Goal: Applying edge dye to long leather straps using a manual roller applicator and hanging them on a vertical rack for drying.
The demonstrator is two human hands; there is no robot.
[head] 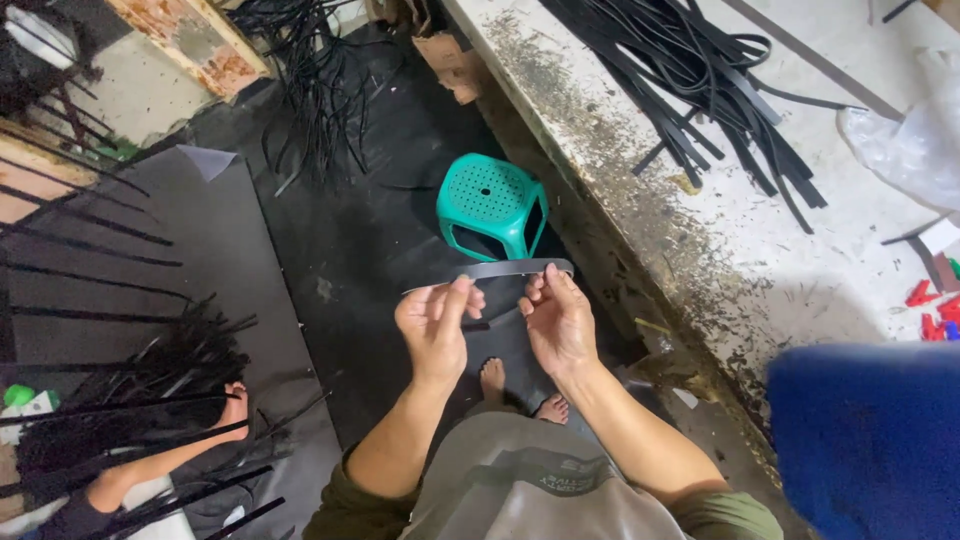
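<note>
Head view: dark floor (350, 230), teal stool (492, 205), grimy tabletop (760, 250) bearing black strips (700, 70). Left hand (435, 325) and right hand (558, 320) fingers pinch a grey strip (500, 270), held level above the floor before the stool.

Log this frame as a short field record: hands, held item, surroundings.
left hand: pinching the grey strip near its left end
right hand: gripping the same strip near its right end
strip state: held level between both hands, slightly bowed
below hands: green plastic stool on dark floor; bare feet
right side: worn workbench with a pile of black strips
left side: another person's arm among black strips
</note>
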